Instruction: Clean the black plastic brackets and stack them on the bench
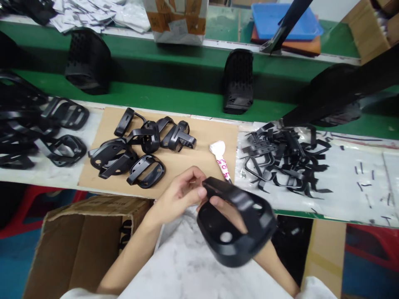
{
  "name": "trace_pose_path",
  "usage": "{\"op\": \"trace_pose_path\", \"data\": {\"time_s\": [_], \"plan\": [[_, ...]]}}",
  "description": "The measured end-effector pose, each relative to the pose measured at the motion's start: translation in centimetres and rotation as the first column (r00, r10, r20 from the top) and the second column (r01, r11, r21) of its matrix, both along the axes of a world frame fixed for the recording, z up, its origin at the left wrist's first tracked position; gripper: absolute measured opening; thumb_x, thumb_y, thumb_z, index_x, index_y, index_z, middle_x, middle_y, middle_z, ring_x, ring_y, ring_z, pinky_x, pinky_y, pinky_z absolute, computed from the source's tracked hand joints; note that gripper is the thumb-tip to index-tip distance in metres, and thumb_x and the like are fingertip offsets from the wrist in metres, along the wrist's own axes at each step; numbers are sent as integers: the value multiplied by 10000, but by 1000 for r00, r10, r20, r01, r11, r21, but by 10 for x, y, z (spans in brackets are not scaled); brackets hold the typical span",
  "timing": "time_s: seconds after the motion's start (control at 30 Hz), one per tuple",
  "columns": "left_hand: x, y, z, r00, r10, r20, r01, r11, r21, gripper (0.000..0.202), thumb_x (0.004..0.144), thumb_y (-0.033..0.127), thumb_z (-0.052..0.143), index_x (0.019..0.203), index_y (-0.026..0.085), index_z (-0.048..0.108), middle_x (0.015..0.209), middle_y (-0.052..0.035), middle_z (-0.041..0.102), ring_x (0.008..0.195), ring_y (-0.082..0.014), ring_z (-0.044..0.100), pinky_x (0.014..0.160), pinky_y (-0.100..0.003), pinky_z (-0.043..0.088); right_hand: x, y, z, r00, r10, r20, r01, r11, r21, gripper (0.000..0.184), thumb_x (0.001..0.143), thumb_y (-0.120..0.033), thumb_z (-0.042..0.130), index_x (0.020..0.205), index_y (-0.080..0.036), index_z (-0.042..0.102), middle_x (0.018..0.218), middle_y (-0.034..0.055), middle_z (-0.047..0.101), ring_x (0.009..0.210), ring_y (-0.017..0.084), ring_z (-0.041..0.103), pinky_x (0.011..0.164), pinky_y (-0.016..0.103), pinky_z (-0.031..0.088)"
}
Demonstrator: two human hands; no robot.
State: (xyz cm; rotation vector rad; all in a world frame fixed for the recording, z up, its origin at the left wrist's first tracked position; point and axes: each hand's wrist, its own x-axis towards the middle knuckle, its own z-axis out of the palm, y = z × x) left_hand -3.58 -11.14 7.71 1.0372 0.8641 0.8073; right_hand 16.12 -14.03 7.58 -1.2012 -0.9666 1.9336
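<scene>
A black molded plastic frame with an oval base and a raised strap [238,193] is held up in front of my body, tilted. My right hand [229,211] grips it from behind; fingers show through its opening and the rest of the hand is hidden. At the near left end of the strap, my left hand [183,195] has its fingers curled and its thumb against the strap's end. On the cardboard sheet [183,166] lie several similar black plastic frames [146,170]. A white-wrapped tool with pink markings [220,155] lies just beyond my hands.
Loose black strap pieces [283,158] are heaped to the right. More black frames [62,149] pile up at left. Black foot-shaped parts [238,81] stand on the green conveyor [174,95]. An open carton [77,249] sits below left; a taped box [177,20] and blue tray [286,25] are behind.
</scene>
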Motion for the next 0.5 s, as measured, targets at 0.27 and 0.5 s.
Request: {"op": "trace_pose_path", "data": {"time_s": [0.27, 0.5], "plan": [[0, 7, -6, 896, 101, -433, 122, 880, 459, 100, 979, 280, 654, 1035, 201, 628, 962, -35, 658, 855, -156, 642, 756, -258, 502, 12, 12, -8, 950, -38, 309, -91, 916, 390, 163, 914, -209, 696, 1076, -217, 684, 963, 14, 781, 881, 194, 742, 779, 264, 550], [16, -1, -17, 909, 336, -246, -134, 794, 593, 183, 961, 179, 681, 1138, 215, 714, 1096, -67, 756, 1024, -188, 719, 915, -296, 573, 7, 6, -18, 916, -216, 339, -23, 813, 581, 262, 948, -158, 669, 1193, -253, 674, 1126, 33, 785, 997, 208, 763, 876, 298, 580]]}}
